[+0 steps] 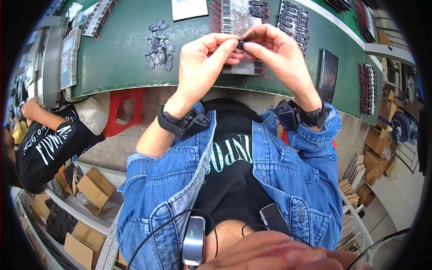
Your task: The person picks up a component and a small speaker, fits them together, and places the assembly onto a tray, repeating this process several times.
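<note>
Head view. We find a small black part [241,44] held between both hands, raised just above the near edge of the green workbench [117,58]. Our left hand [204,60] pinches it with thumb and forefinger from the left; our right hand [274,51] closes on it from the right in the same fingertip grip, the remaining fingers curled. Both hands are thus closed on the one part, and nothing else is held.

We judge the step in hand to be fitting or checking this single part at the fingertips; whether it is one piece or two being pressed together is too small to tell. The next move, in our judgement, calls for fine fingertip pressure and steady alignment, with care that the part does not slip from the pinch.

Directly beneath the hands lies a grey tray [243,20] carrying rows of similar parts with red leads. To the left on the bench sits a loose heap of small grey components [158,45]; further left stands a grey keypad unit [69,56]. To the right lies a dark flat panel [327,74]. A black band with a small device is worn on each wrist. At far left, another person's arm in a black sleeve [49,144] reaches toward the bench.
</note>
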A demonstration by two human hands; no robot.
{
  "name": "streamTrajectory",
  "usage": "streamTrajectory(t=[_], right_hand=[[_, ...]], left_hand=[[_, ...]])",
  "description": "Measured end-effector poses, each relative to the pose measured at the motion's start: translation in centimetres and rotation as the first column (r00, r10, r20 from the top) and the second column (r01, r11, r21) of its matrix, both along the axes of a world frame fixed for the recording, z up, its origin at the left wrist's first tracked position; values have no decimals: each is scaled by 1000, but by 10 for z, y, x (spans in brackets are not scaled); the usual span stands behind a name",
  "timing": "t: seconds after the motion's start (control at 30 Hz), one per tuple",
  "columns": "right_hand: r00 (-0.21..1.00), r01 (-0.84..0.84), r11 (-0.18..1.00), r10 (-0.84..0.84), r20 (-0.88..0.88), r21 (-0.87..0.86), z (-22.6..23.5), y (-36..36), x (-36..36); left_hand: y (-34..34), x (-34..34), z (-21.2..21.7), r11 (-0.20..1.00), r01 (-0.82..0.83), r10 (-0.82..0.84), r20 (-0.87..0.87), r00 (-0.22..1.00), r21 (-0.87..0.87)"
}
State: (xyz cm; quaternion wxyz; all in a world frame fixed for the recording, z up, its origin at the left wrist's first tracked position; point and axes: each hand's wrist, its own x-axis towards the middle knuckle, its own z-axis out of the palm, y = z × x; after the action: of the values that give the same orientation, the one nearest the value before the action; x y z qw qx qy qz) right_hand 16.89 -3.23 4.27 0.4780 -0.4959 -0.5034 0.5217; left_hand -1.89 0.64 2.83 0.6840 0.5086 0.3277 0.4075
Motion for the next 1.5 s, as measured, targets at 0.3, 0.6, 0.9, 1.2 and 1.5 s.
streamTrajectory(t=[0.3,0.6,0.9,1.2,1.5], right_hand=[[819,8,973,-140,557,232,16,-11,-16],[728,101,964,-241,642,247,8,21,26],[389,-82,833,-479,787,547,-9,27,31],[305,-155,781,-545,781,605,-13,29,34],[311,-206,769,-534,786,605,-10,27,40]], left_hand=[[-10,2,-3,985,-28,59,-177,982,173],[7,-10,13,916,-180,244,-143,959,359],[5,-21,0,922,-159,239,-196,951,354],[7,-26,-2,932,-173,250,-220,943,318],[7,-28,-2,932,-172,248,-215,945,319]])
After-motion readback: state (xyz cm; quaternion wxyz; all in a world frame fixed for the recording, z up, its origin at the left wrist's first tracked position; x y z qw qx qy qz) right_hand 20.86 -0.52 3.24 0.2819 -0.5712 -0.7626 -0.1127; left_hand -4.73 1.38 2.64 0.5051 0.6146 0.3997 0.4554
